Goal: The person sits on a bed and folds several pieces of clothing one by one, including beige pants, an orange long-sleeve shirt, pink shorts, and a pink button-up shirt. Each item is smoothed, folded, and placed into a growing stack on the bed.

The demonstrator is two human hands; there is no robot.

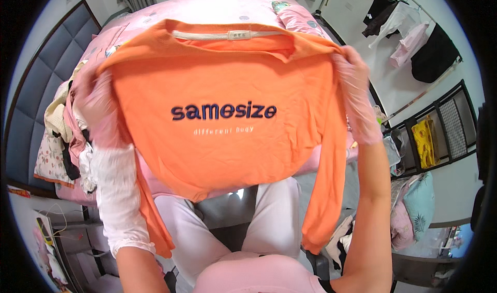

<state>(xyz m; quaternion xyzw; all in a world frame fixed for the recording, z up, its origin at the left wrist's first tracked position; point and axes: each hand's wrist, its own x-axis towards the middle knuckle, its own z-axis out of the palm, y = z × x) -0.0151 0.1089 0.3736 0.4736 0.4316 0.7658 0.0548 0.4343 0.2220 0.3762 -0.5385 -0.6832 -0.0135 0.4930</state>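
An orange long-sleeved sweatshirt (pixel 233 149) hangs stretched out in front of me, its front with printed lettering towards me. My left hand (pixel 97 102), gloved and blurred, grips it at one shoulder. At the opposite shoulder my right hand (pixel 352 87), in a thin translucent glove, pinches the cloth. The ribbed neckline with a small label lies at the top between both hands. Both sleeves dangle, one beside each forearm. A white sleeve cover (pixel 118 196) wraps my left forearm. The shirt hides much of the bed behind it.
A bed with a pink sheet (pixel 194 9) stands ahead, its padded headboard (pixel 42 87) on the left. Clothes (pixel 62 137) are heaped on the bed's left side. On the right are a clothes rail with garments (pixel 435 56), a black rack (pixel 462 118) and a teal cushion (pixel 419 203).
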